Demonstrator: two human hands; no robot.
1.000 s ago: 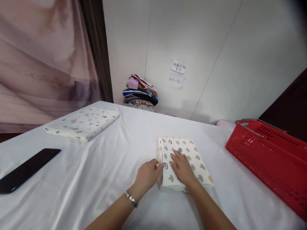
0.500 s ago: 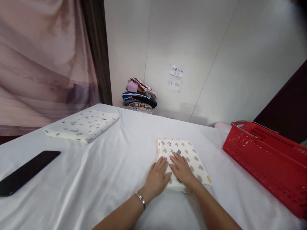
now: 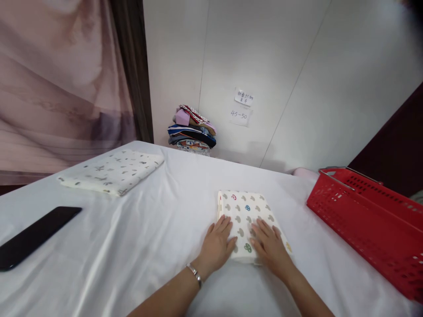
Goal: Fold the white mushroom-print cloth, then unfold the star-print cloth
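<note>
A cream cloth [image 3: 244,215] printed with grey, red, blue and green mushrooms lies folded into a rectangle on the white-covered table. On its near left edge rests my left hand [image 3: 217,242], fingers flat and extended, a silver bracelet on the wrist. My right hand [image 3: 269,244] lies open on the near right part of the same cloth, palm down with the fingers stretched. Neither hand grips it. Part of the cloth's near right side is hidden under my right hand.
Another folded white cloth [image 3: 114,171] with a leaf-like print lies at the far left. Nearer on that side is a black flat object [image 3: 36,235]. A red plastic basket [image 3: 366,229] stands at the right. Behind the table are stacked fabrics [image 3: 192,131] against the wall.
My right hand has slid rightward and slightly nearer across the cloth, uncovering the green mushroom print. My left hand has stayed at the left edge.
</note>
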